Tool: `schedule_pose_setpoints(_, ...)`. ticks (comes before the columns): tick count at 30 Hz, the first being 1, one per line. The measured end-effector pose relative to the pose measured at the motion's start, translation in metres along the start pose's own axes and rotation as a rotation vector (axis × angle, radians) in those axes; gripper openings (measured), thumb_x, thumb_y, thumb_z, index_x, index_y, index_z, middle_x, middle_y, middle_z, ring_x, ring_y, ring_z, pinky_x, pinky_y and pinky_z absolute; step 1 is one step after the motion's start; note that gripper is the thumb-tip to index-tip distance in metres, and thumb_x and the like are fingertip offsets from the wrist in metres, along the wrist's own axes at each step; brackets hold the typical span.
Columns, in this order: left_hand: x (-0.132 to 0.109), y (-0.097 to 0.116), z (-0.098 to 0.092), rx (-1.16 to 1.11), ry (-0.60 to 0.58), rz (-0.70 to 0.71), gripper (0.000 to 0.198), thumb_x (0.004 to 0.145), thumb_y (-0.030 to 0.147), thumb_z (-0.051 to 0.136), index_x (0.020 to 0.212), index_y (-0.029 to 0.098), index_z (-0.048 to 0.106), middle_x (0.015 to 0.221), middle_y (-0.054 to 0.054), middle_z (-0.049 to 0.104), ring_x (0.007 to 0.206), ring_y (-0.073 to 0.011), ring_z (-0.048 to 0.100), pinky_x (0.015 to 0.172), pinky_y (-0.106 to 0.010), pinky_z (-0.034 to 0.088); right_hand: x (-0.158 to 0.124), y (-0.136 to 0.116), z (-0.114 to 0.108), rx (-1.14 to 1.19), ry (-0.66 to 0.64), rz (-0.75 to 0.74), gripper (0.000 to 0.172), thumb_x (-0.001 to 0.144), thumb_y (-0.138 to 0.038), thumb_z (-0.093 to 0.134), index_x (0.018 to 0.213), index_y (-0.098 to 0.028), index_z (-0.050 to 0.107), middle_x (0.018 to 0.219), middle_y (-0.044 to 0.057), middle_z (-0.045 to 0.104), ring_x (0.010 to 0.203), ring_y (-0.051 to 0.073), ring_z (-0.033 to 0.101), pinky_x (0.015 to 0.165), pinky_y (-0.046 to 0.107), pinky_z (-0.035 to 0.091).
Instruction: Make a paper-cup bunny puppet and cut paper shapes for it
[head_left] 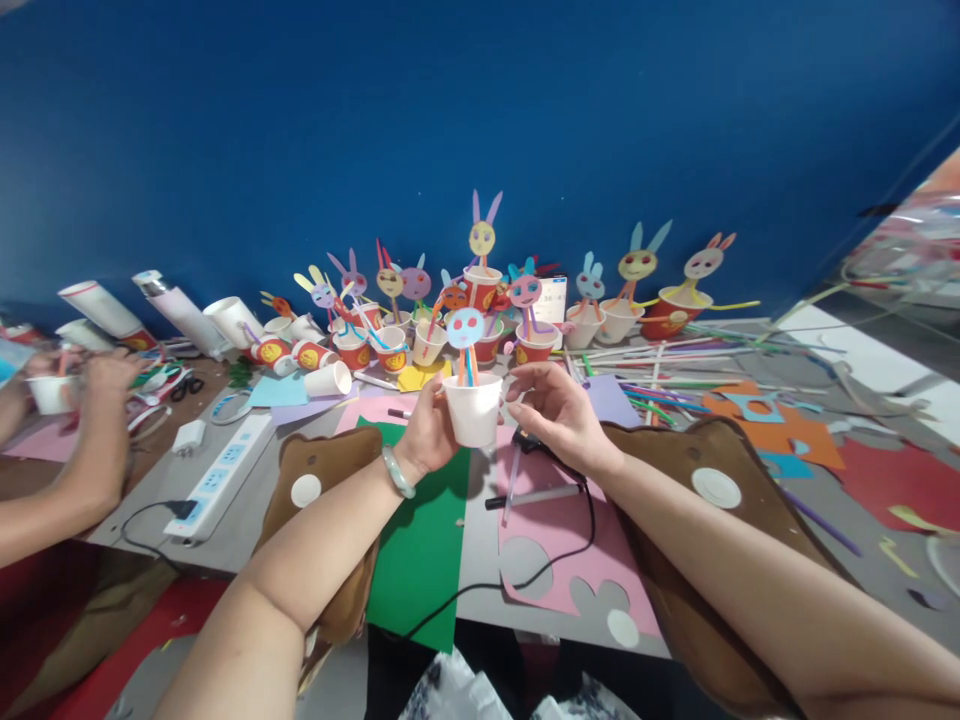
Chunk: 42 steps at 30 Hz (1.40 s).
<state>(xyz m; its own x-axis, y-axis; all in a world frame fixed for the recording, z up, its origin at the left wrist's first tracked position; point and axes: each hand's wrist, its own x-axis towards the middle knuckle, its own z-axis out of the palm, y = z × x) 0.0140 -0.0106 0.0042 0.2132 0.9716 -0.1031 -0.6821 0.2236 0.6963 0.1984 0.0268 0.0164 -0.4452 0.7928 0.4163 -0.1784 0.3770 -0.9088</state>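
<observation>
My left hand (430, 428) is closed around the left side of a white paper cup (475, 412), held upright above the table. Out of the cup rise orange and blue stems carrying a light blue round paper face (466, 328) with red eyes. Beside the cup's right edge is my right hand (559, 412), its fingers curved and apart, with nothing visible in them. Below the hands lie a green paper sheet (420, 540) and a pink sheet (555, 540) with cut-out holes, a black-capped marker (534, 496) resting on the pink one.
Behind stand several cups with paper bunny heads, including a tall one (482, 238). A power strip (223, 478) lies left, near a co-worker's hands (112, 372). Brown cushions (322, 500) flank the sheets. Coloured sticks (667, 375) and orange paper scraps (795, 430) spread to the right.
</observation>
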Motion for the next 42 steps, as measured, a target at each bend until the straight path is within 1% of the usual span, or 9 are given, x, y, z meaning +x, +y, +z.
schedule_pose_setpoints(8, -0.001, 0.001, 0.001, 0.18, -0.05, -0.052, 0.065, 0.082, 0.066, 0.05, 0.108, 0.01, 0.069, 0.087, -0.014, 0.074, 0.075, -0.0273, 0.069, 0.074, -0.039, 0.051, 0.008, -0.025, -0.02, -0.107, -0.375, 0.138, 0.042, 0.08, -0.04, 0.075, 0.112, -0.018, 0.057, 0.062, -0.003, 0.062, 0.052, 0.011, 0.057, 0.048, 0.021, 0.045)
schedule_pose_setpoints(15, -0.001, -0.006, 0.001, 0.253, -0.028, -0.024, 0.051, 0.084, 0.058, 0.056, 0.099, 0.011, 0.072, 0.091, -0.011, 0.075, 0.081, -0.0242, 0.068, 0.078, -0.035, 0.05, 0.012, -0.034, -0.027, -0.19, -0.476, 0.303, 0.043, 0.086, -0.055, 0.063, 0.104, -0.017, 0.067, 0.055, -0.002, 0.064, 0.035, 0.008, 0.049, 0.033, 0.02, 0.036)
schedule_pose_setpoints(19, 0.0, -0.008, 0.001, 0.345, -0.081, 0.077, 0.048, 0.082, 0.057, 0.06, 0.096, 0.013, 0.072, 0.091, -0.009, 0.075, 0.086, -0.0245, 0.068, 0.077, -0.033, 0.05, 0.011, -0.033, -0.023, -0.265, -0.412, 0.246, 0.038, 0.09, -0.055, 0.057, 0.087, -0.018, 0.067, 0.054, -0.002, 0.063, 0.036, 0.008, 0.049, 0.035, 0.02, 0.035)
schedule_pose_setpoints(22, 0.001, -0.01, 0.001, 0.463, -0.082, 0.183, 0.044, 0.082, 0.056, 0.061, 0.094, 0.015, 0.073, 0.099, -0.009, 0.074, 0.097, -0.0259, 0.066, 0.086, -0.034, 0.05, 0.01, -0.026, -0.018, -0.3, -0.313, 0.2, 0.037, 0.086, -0.055, 0.063, 0.076, -0.019, 0.064, 0.052, -0.002, 0.059, 0.042, 0.01, 0.052, 0.04, 0.021, 0.038)
schedule_pose_setpoints(27, 0.002, -0.012, -0.001, 0.458, -0.025, 0.303, 0.042, 0.086, 0.051, 0.057, 0.107, 0.018, 0.071, 0.107, -0.007, 0.073, 0.106, -0.0245, 0.063, 0.093, -0.033, 0.046, 0.009, -0.01, -0.012, -0.332, -0.085, 0.142, 0.039, 0.078, -0.056, 0.072, 0.084, -0.02, 0.057, 0.054, -0.005, 0.052, 0.046, 0.009, 0.046, 0.041, 0.022, 0.034)
schedule_pose_setpoints(32, 0.001, -0.01, 0.004, 0.418, 0.001, 0.303, 0.048, 0.087, 0.055, 0.053, 0.108, 0.015, 0.069, 0.105, -0.009, 0.073, 0.107, -0.0252, 0.063, 0.09, -0.032, 0.048, 0.002, 0.003, -0.002, -0.244, -0.172, 0.132, 0.066, 0.065, -0.055, 0.083, 0.112, -0.02, 0.053, 0.086, 0.001, 0.063, 0.052, 0.007, 0.046, 0.043, 0.022, 0.037)
schedule_pose_setpoints(34, 0.001, -0.01, 0.005, 0.413, 0.013, 0.294, 0.051, 0.085, 0.056, 0.053, 0.111, 0.015, 0.068, 0.104, -0.009, 0.073, 0.107, -0.0252, 0.063, 0.089, -0.032, 0.048, -0.001, 0.008, 0.004, -0.285, -0.154, 0.125, 0.069, 0.063, -0.053, 0.084, 0.115, -0.019, 0.055, 0.08, -0.001, 0.06, 0.052, 0.008, 0.044, 0.043, 0.022, 0.035)
schedule_pose_setpoints(36, 0.001, -0.011, 0.005, 0.383, 0.004, 0.258, 0.053, 0.084, 0.056, 0.054, 0.114, 0.014, 0.067, 0.102, -0.009, 0.074, 0.105, -0.0253, 0.064, 0.089, -0.032, 0.048, -0.003, 0.011, 0.008, -0.368, -0.109, 0.103, 0.064, 0.063, -0.05, 0.085, 0.112, -0.018, 0.058, 0.074, -0.001, 0.058, 0.056, 0.011, 0.046, 0.046, 0.023, 0.036)
schedule_pose_setpoints(42, 0.007, -0.018, 0.001, 0.371, -0.003, 0.197, 0.05, 0.087, 0.056, 0.052, 0.114, 0.015, 0.066, 0.104, -0.009, 0.071, 0.104, -0.0248, 0.062, 0.087, -0.033, 0.048, -0.004, 0.015, 0.013, -0.529, -0.01, 0.012, 0.042, 0.066, -0.033, 0.079, 0.101, -0.018, 0.062, 0.091, 0.005, 0.064, 0.071, 0.018, 0.056, 0.06, 0.03, 0.046)
